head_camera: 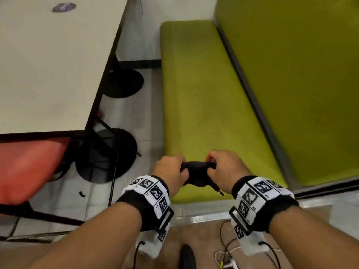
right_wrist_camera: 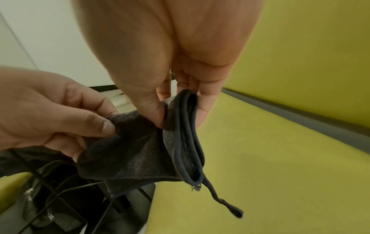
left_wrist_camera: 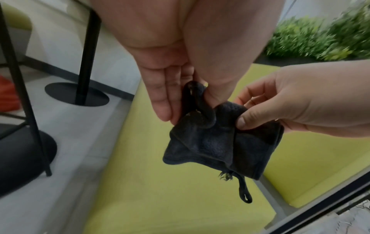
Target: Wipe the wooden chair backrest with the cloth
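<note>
A small dark cloth (head_camera: pixel 196 174) hangs folded between both hands, above the near end of the green bench seat (head_camera: pixel 204 94). My left hand (head_camera: pixel 172 169) pinches its left top edge between thumb and fingers. My right hand (head_camera: pixel 222 167) pinches the right top edge. In the left wrist view the cloth (left_wrist_camera: pixel 220 145) droops below the left hand (left_wrist_camera: pixel 190 107), with the right hand (left_wrist_camera: pixel 260 117) on its far corner. The right wrist view shows the right hand (right_wrist_camera: pixel 178 117) on a folded edge of the cloth (right_wrist_camera: pixel 136 155) and the left hand (right_wrist_camera: pixel 90 126) opposite. A hanging loop (right_wrist_camera: pixel 236 212) dangles free. No wooden backrest is in view.
A pale table (head_camera: pixel 48 65) with black disc bases (head_camera: pixel 108 156) stands at the left. An orange chair seat (head_camera: pixel 29 167) is tucked under it. The green bench backrest (head_camera: pixel 291 74) rises on the right. Cables (head_camera: pixel 225 247) lie on the floor near my feet.
</note>
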